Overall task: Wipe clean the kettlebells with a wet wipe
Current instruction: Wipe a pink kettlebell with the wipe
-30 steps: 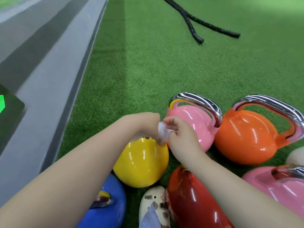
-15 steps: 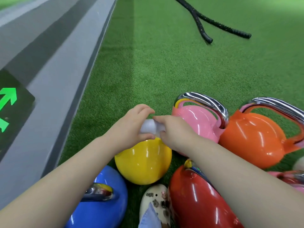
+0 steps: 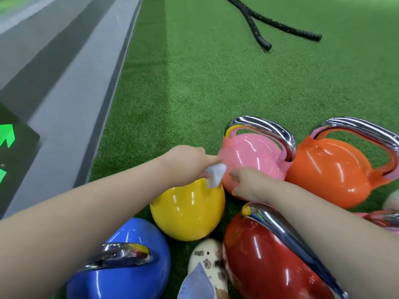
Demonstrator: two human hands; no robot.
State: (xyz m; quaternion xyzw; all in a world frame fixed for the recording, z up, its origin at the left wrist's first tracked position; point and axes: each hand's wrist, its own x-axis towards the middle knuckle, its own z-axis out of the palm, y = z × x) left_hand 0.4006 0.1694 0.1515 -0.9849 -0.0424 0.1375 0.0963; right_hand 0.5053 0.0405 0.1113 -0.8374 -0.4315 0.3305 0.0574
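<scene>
Several glossy kettlebells stand bunched on green turf: yellow, pink, orange, red and blue. My left hand hovers over the top of the yellow kettlebell and pinches a small white wet wipe, which hangs down onto it. My right hand sits just right of the wipe, in front of the pink kettlebell, fingers loosely curled and holding nothing. The yellow kettlebell's handle is hidden.
A black battle rope lies on the turf far ahead. A grey floor strip with a green arrow sign runs along the left. My white shoe stands between the blue and red kettlebells.
My hands have drawn apart: the right one let go of the wipe, and it now hangs unfolded from my left fingers. The view shifted slightly.
</scene>
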